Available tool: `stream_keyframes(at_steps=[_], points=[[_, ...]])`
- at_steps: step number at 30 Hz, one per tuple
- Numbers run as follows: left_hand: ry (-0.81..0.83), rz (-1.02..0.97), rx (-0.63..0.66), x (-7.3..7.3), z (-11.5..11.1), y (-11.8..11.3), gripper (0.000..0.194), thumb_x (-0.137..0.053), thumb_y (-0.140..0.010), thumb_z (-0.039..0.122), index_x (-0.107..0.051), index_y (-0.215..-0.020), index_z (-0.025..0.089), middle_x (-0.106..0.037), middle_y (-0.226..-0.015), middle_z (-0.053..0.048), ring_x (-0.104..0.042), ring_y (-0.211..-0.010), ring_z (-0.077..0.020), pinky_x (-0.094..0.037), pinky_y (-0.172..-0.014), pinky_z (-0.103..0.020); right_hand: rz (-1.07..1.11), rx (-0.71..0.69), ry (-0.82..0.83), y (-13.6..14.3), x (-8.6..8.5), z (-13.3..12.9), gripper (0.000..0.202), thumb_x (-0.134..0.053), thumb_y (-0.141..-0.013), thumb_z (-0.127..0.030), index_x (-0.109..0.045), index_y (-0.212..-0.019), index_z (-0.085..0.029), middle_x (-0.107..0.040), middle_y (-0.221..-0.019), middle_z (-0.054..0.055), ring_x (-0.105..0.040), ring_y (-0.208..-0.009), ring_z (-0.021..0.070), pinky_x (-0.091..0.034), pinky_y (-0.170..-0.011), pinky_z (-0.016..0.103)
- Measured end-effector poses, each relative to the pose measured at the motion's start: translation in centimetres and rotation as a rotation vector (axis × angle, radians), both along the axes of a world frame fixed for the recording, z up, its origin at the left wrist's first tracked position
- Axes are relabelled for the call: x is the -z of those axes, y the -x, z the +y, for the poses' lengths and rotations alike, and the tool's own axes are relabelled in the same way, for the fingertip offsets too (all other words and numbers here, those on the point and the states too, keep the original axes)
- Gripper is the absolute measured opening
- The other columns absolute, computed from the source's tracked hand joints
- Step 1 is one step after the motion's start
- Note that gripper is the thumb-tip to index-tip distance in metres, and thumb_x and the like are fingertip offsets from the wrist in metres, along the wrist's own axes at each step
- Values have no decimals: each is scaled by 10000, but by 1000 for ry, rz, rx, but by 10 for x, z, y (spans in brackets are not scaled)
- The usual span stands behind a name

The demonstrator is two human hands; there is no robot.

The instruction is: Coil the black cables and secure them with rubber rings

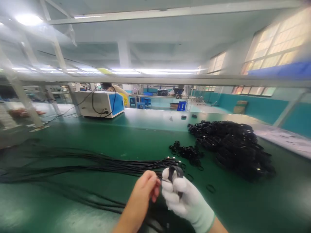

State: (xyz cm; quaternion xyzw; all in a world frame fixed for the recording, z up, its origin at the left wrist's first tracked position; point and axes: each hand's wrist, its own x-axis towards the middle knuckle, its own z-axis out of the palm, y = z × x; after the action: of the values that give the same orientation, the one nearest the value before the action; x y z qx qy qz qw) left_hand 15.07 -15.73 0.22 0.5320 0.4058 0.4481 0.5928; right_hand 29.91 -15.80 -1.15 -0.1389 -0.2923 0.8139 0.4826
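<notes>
My right hand [181, 195], in a white glove, is closed around a small coiled black cable [176, 171] that stands out above the fingers. My bare left hand [147, 186] is right beside it, fingertips pinched together close to the glove. A thin dark strand shows between the two hands; what the left fingers grip is too small to make out. Behind the hands, a bundle of long straight black cables [109, 164] lies across the green table, its ends reaching toward the glove. More black cables [107, 207] lie in front, partly hidden by my left arm.
A large heap of coiled black cables [233, 145] is at the right, with a smaller pile of black bands [188, 152] nearer the middle. One loose black band [211, 188] lies right of my glove. A white and blue machine [97, 104] stands at the back left.
</notes>
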Motion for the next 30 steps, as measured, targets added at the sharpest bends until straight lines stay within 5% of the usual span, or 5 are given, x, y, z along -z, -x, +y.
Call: stream_keyframes(at_steps=[4,14,20,27,30], points=[[164,-111,305,-19,-4,27,354,-584,-696,552,-488,-738,213,-557,-711,13,-314,-432,-68,-221,-433,-219,-46,-240,-151,-7,-5,-1,391,-769,-547,-248,-544,-853,-158,-533,-628,-18,-480,-409,76,-354,-279,150],[-353,882,559,-65,4,41,191,-680,-642,206,-703,-812,290,-630,-709,48,-520,-797,-162,-340,-641,-208,-294,-62,-122,-7,-11,-3,302,-703,-634,-276,-548,-845,-124,-592,-591,7,-461,-350,57,-320,-300,133],[-299,789,379,-54,14,45,427,-674,-621,197,-651,-1032,309,-669,-877,41,-505,-966,-208,-343,-852,-285,-232,-24,93,-20,-3,3,406,-715,-671,-365,-564,-977,-144,-635,-777,45,-615,-606,121,-414,-387,138],[-250,544,441,-34,24,41,674,-690,-584,172,-494,-1224,255,-556,-1210,-48,-480,-1111,-228,-367,-944,-331,-560,-65,-90,-2,-11,-3,271,-626,-624,-199,-595,-867,-84,-591,-600,25,-464,-385,68,-322,-290,138],[-260,556,468,-31,19,36,694,-687,-589,190,-475,-1245,262,-529,-1241,-49,-481,-1110,-227,-371,-949,-325,-760,-66,-142,6,-2,-2,513,-630,-594,-167,-523,-1095,-132,-583,-595,-14,-449,-383,78,-347,-313,164]])
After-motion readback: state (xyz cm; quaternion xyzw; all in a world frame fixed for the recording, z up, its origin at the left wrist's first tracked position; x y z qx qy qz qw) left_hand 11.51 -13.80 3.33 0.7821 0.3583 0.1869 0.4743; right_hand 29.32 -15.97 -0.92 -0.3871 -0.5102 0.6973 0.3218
